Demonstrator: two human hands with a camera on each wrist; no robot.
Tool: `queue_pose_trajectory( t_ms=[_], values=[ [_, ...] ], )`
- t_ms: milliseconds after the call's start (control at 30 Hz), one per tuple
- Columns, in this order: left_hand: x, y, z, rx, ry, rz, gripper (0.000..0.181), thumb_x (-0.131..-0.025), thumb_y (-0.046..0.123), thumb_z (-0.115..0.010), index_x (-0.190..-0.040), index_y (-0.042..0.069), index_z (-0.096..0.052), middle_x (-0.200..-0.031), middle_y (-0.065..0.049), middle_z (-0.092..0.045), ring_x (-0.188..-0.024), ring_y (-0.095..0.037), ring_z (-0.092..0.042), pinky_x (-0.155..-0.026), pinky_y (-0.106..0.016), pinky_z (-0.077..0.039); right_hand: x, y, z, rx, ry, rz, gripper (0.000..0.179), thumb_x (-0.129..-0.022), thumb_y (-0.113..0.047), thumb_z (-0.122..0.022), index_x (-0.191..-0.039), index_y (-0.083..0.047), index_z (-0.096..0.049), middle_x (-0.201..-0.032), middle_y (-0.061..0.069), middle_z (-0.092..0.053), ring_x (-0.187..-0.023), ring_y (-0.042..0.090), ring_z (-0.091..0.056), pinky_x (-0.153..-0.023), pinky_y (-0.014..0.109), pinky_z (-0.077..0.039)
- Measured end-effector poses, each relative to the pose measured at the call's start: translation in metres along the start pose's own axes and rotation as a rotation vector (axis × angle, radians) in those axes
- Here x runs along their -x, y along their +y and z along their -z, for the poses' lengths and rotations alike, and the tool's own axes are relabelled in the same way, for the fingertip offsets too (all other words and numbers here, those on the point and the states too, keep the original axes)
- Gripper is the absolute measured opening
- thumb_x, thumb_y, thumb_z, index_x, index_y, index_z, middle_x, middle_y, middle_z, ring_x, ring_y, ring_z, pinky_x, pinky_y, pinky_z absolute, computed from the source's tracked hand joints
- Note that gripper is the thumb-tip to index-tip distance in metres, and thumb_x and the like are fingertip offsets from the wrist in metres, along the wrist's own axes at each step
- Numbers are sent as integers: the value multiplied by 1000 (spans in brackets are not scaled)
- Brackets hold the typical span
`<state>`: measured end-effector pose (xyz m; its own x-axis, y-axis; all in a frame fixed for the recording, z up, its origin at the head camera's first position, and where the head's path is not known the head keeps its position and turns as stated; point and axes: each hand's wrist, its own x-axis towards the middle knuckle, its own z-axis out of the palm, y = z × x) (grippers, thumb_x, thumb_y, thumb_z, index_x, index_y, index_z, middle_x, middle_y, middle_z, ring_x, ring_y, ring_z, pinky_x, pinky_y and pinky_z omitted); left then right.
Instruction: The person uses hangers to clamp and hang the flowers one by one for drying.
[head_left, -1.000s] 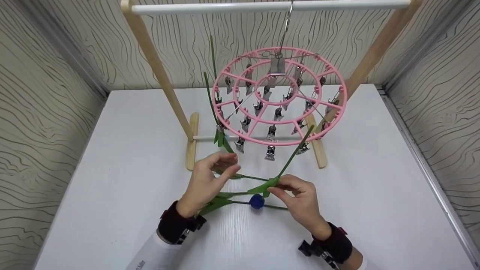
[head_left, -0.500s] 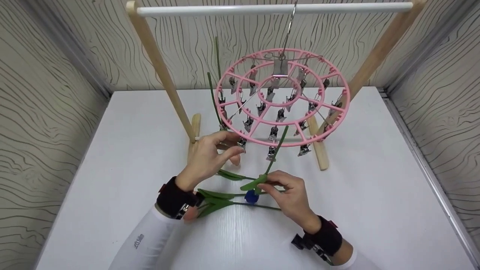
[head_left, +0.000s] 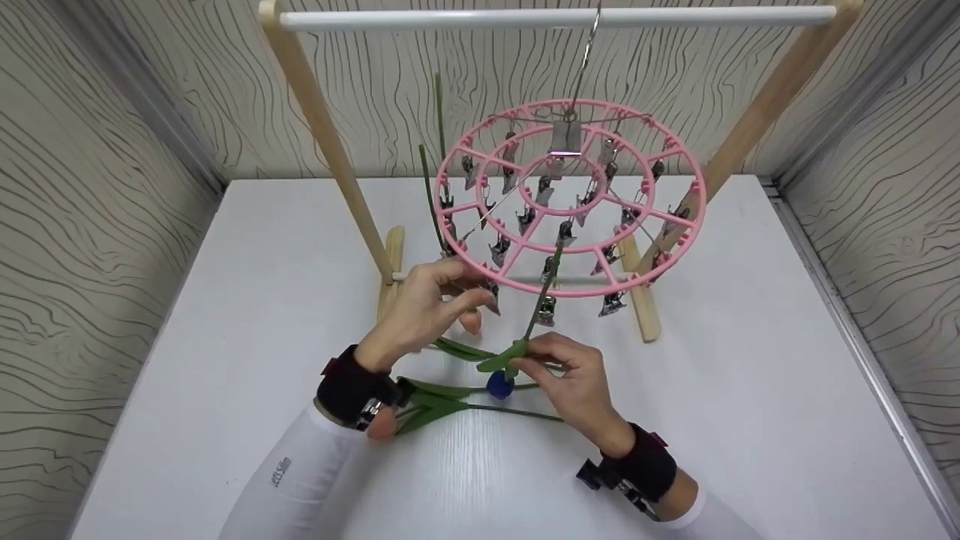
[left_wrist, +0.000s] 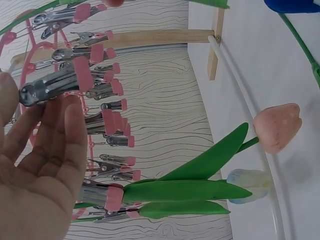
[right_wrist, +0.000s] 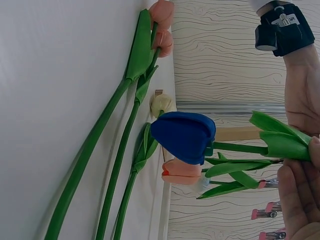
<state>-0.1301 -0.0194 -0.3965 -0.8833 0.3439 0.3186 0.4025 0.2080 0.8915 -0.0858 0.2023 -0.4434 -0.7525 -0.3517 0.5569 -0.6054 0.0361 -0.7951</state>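
My right hand (head_left: 574, 379) pinches an artificial blue tulip (right_wrist: 182, 137) by its leafy stem (right_wrist: 285, 145). The bloom points down and the bare stem end rises in front of the pink clip hanger (head_left: 566, 294). With thumb and fingers, my left hand (head_left: 427, 304) holds a metal clip (left_wrist: 55, 86) with pink tips at the hanger's front left; no flower is in that clip. Beside it, a peach tulip (left_wrist: 277, 127) and a pale blue-white tulip (left_wrist: 250, 185) hang bloom-down from clips. The left hand partly hides them in the head view.
Several tulips (right_wrist: 120, 145) lie on the white table (head_left: 750, 420) under the hands, with peach and cream blooms. The hanger hooks over the white bar (head_left: 450, 19) of a wooden rack (head_left: 322, 127). Other clips (head_left: 613, 304) dangle around its rings. Patterned panels (head_left: 82, 300) enclose the table.
My left hand has moved up and taken hold of a front-left clip. The right hand has carried the blue tulip left and slightly up, and its stem stands more upright.
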Motion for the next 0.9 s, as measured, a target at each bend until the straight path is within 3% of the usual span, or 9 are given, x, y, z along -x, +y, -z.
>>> queue_pose_trajectory(
  t_ms=[167, 400, 567, 800, 900],
  values=[
    [3, 1, 0, 54, -23, 9, 24, -82, 20, -69, -101, 7, -67, -95, 0, -63, -78, -17, -64, -71, -31, -53, -1, 1, -1, -12, 5, -6, 18, -74, 12, -67, -90, 4, -67, -84, 13, -66, -73, 23, -65, -63, 29, -54],
    [6, 27, 3, 54, -48, 0, 30, -78, 10, -72, -104, -2, -64, -97, -13, -63, -84, -21, -63, -74, -34, -52, -3, 0, -1, 2, 9, -4, 18, -73, 12, -68, -89, 3, -68, -82, 13, -66, -71, 22, -64, -63, 28, -54],
    [3, 33, -3, 60, -67, -7, 33, -75, 8, -74, -105, -1, -64, -94, -13, -64, -82, -21, -63, -74, -36, -52, -4, 1, 0, 7, 21, -3, 18, -73, 13, -68, -88, 3, -68, -80, 12, -66, -69, 21, -63, -62, 27, -53],
    [-1, 27, -14, 48, -36, -11, 22, -79, 9, -72, -98, 0, -65, -88, -10, -65, -72, -16, -65, -68, -31, -54, -4, 3, 0, 14, 32, 13, 17, -73, 12, -69, -87, 2, -68, -79, 12, -66, -66, 22, -63, -60, 27, -53],
    [-1, 17, -17, 58, -39, 2, 21, -80, 16, -71, -96, 5, -65, -87, -5, -65, -64, -14, -64, -63, -29, -54, -4, 4, 1, 23, 39, 21, 17, -72, 12, -69, -86, 3, -68, -79, 12, -66, -66, 21, -63, -60, 27, -53]
  ],
)
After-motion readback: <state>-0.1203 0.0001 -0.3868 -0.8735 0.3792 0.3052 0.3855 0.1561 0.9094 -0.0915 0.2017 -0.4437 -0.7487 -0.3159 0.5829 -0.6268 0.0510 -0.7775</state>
